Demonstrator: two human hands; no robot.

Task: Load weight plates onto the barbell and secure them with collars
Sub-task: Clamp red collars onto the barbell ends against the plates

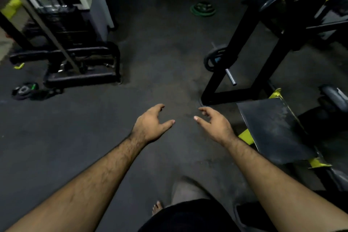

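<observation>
Hands: two, left hand [153, 125] and right hand [216, 126], neither holding anything.
Green-rimmed weight plate [203, 9] flat on the floor: one.
Black weight plate [213, 59] on a steel sleeve [230, 77]: one.
Small plate [24, 90] on the floor at left: at least one; the dark pile beside it is unclear.
Bare foot [157, 207]: one.

You have one view only, from the camera on your head, wide-angle, tilted forward and down over the dark gym floor [94, 137]. Your forearms enter from the bottom corners, close to the lens; the black machine frame [244, 39] at right and the far equipment sit well beyond them.
</observation>
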